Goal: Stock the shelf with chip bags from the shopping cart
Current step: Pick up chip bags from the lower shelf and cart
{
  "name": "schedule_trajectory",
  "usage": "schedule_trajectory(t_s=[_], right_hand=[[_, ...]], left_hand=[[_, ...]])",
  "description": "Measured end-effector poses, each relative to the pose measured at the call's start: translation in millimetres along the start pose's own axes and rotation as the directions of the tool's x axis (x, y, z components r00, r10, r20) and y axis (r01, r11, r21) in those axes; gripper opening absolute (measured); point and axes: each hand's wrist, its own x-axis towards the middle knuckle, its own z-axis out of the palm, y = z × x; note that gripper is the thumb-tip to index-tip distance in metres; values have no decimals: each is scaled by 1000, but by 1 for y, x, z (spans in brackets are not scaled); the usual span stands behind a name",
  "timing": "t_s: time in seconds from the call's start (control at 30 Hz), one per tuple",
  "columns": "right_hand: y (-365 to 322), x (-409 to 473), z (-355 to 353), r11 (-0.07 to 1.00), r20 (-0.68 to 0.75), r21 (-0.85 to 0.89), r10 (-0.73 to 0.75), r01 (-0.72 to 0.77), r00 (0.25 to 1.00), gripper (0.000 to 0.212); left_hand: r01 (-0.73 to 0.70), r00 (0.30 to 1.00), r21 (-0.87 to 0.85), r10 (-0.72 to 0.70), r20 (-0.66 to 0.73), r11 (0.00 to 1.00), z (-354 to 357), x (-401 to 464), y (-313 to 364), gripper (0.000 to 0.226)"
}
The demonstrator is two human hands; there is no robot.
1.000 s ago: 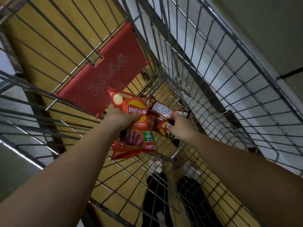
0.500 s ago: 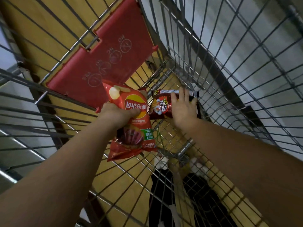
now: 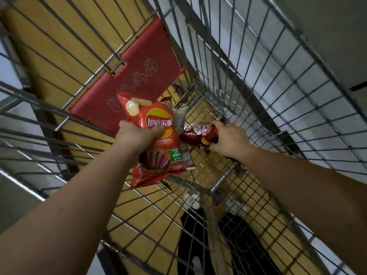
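Both hands are inside the wire shopping cart (image 3: 258, 80). My left hand (image 3: 137, 135) grips a red Lay's chip bag (image 3: 158, 155) by its middle, held upright above the cart floor. Behind that bag the edge of another bag (image 3: 179, 118) shows, pale and printed. My right hand (image 3: 228, 139) has its fingers curled round a dark red chip bag (image 3: 198, 134), crumpled and lying sideways just above the cart's wire bottom. The shelf is not in view.
A red plastic child-seat flap (image 3: 139, 76) lies against the cart's far end. Wire walls rise close on both sides. Through the mesh I see yellow flooring and my dark trousers and shoes (image 3: 218, 235) below.
My right hand has gone from lying flat on the dark red bag to closing its fingers round it and lifting it. The left hand keeps its Lay's bag, held slightly higher.
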Motion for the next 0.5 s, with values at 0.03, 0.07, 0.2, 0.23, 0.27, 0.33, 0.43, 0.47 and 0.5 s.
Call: schedule_trajectory(t_s=[0.03,0.07,0.2,0.23,0.27,0.33,0.43,0.47,0.5], right_hand=[[3,-7,-5,998,8,52,36,-37,999,80],[4,-14,-12,990,17,123,71,-73,997,77],[5,-42,-43,702,136,678,172,-218,976,51],[3,-51,-53,559,211,793,121,-242,970,51],[-1,-59,-62,436,269,860,59,-267,961,56],[-8,-75,-78,278,322,911,-25,-303,946,66],[-23,-100,-104,132,269,958,-103,-255,958,36],[-27,-109,-114,103,249,966,-112,-238,962,25],[-31,-119,-122,72,228,973,-123,-220,966,19]], left_hand=[[-16,1000,-1,16,-5,1000,-4,-4,1,84],[-36,999,0,36,-12,999,-9,-9,3,84],[-131,990,37,132,-40,991,-29,-21,9,87],[-144,989,31,145,-29,989,-34,-24,11,90],[-160,987,22,160,-11,987,-38,-29,14,92],[-211,977,-6,211,9,977,-46,-37,20,97],[-297,955,-67,297,-2,953,-62,-60,34,94],[-319,947,-90,320,-4,943,-68,-70,40,92],[-343,939,-109,344,-4,933,-75,-79,44,89]])
